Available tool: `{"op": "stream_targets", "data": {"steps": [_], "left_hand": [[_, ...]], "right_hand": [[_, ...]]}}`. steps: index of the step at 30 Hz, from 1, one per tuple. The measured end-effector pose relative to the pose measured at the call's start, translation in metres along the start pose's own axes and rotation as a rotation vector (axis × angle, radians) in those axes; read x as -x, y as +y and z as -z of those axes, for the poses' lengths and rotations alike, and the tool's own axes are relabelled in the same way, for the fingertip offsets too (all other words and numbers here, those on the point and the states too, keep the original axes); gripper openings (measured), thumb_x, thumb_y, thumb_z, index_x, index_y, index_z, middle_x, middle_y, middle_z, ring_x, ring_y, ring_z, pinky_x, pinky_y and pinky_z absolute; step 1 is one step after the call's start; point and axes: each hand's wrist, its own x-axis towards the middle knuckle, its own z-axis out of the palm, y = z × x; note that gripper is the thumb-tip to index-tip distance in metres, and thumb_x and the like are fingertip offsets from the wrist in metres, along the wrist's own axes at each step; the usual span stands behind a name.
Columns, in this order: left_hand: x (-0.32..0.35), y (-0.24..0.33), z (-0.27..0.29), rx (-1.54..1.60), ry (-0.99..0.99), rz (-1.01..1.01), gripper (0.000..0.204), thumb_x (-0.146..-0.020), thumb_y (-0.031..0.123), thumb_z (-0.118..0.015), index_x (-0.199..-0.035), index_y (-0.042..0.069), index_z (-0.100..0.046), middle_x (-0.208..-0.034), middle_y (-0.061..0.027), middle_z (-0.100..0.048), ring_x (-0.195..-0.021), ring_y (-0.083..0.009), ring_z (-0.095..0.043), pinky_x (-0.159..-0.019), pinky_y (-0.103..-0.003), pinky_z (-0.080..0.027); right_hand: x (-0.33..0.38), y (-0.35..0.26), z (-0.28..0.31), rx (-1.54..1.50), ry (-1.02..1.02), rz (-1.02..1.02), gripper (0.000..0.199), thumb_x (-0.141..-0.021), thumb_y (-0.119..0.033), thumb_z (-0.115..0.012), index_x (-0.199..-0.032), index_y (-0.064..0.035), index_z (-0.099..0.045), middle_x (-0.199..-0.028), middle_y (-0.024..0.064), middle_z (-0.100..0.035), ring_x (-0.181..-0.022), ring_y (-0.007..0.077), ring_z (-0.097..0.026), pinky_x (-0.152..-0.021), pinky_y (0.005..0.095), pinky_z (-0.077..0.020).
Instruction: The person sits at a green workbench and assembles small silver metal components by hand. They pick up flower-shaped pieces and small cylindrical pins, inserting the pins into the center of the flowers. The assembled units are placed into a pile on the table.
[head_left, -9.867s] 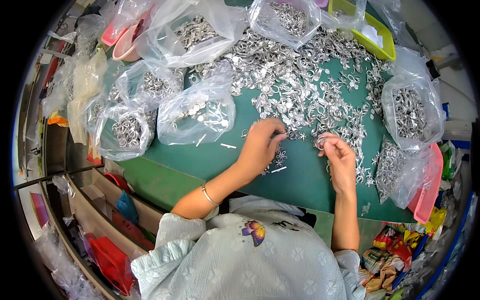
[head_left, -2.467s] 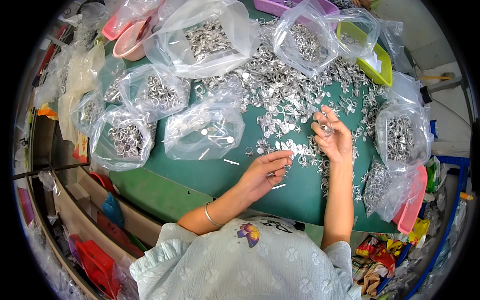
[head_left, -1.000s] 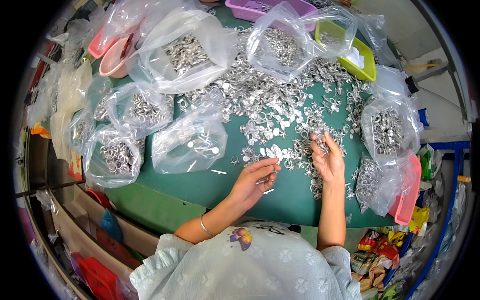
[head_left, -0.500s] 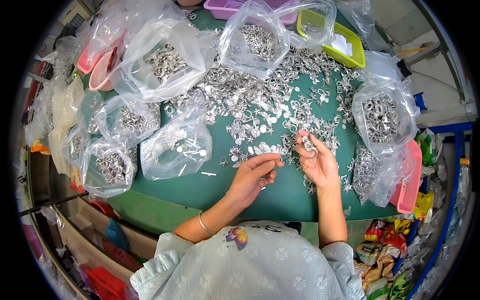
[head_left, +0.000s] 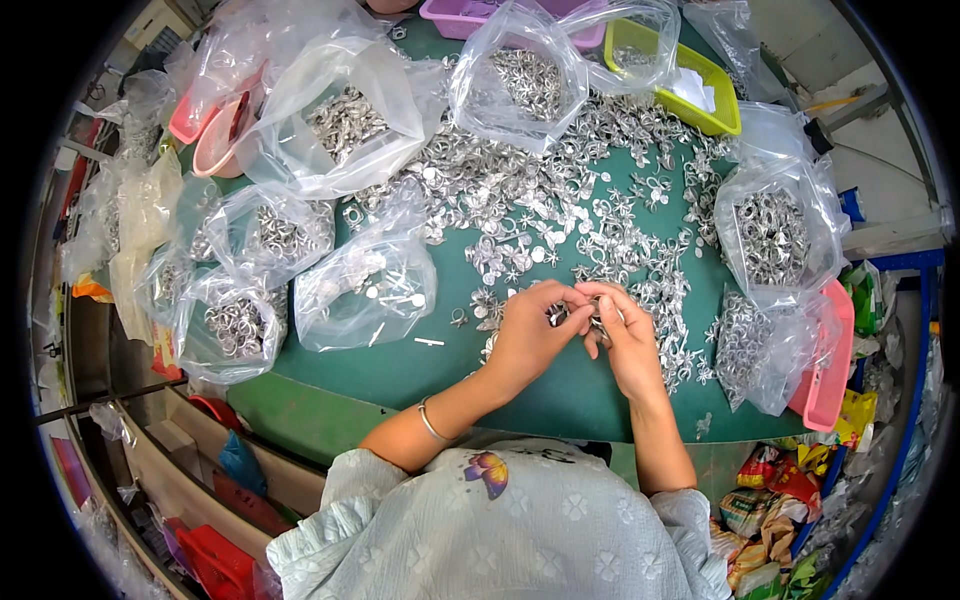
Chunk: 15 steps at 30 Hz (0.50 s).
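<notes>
I note my left hand (head_left: 527, 335) and right hand (head_left: 628, 340) meeting fingertip to fingertip just above the green table (head_left: 400, 370), both pinched narrow on a small silver metal piece (head_left: 575, 317). Its orientation and long axis I cannot tell; fingers cover most of it. Left of the hands lies a clear bag (head_left: 365, 290) of rods, nothing between. Beyond the hands spreads the loose heap of silver parts (head_left: 560, 200). Right of the hands sits a filled bag (head_left: 770, 235) beside a pink tray (head_left: 830, 370). Farthest, a yellow-green bin (head_left: 700, 85).
</notes>
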Motion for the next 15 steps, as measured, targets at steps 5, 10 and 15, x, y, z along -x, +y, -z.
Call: {"op": "stream_targets", "data": {"steps": [5,10,15], "left_hand": [[-0.001,0.001,0.000,-0.086,0.049,0.001,0.011,-0.074,0.006,-0.064,-0.081,-0.002,-0.062,-0.070,-0.0021,-0.060,-0.065,-0.0073,-0.055,-0.058,-0.022,-0.043],[-0.003,-0.005,0.001,0.038,-0.039,0.115,0.009,-0.074,0.006,-0.065,-0.077,-0.002,-0.062,-0.067,-0.0002,-0.059,-0.063,-0.0051,-0.051,-0.057,-0.020,-0.041],[0.000,0.000,0.004,0.118,0.025,0.002,0.008,-0.074,0.006,-0.065,-0.075,-0.001,-0.061,-0.062,0.0020,-0.056,-0.058,-0.0031,-0.045,-0.052,-0.018,-0.036]], "right_hand": [[0.002,0.003,-0.005,0.323,0.048,0.245,0.021,-0.090,-0.009,-0.042,-0.101,0.0020,-0.056,-0.096,0.0057,-0.048,-0.067,0.0080,-0.048,-0.048,0.0192,-0.0378],[0.000,0.010,-0.003,0.638,0.096,0.495,0.016,-0.088,-0.007,-0.046,-0.096,-0.0003,-0.057,-0.090,0.0053,-0.052,-0.065,0.0062,-0.048,-0.048,0.0197,-0.0372],[0.003,0.006,0.006,-0.039,0.170,0.002,0.015,-0.090,-0.014,-0.046,-0.092,-0.0030,-0.056,-0.077,0.0033,-0.055,-0.056,0.0064,-0.045,-0.044,0.0176,-0.0328]]}}
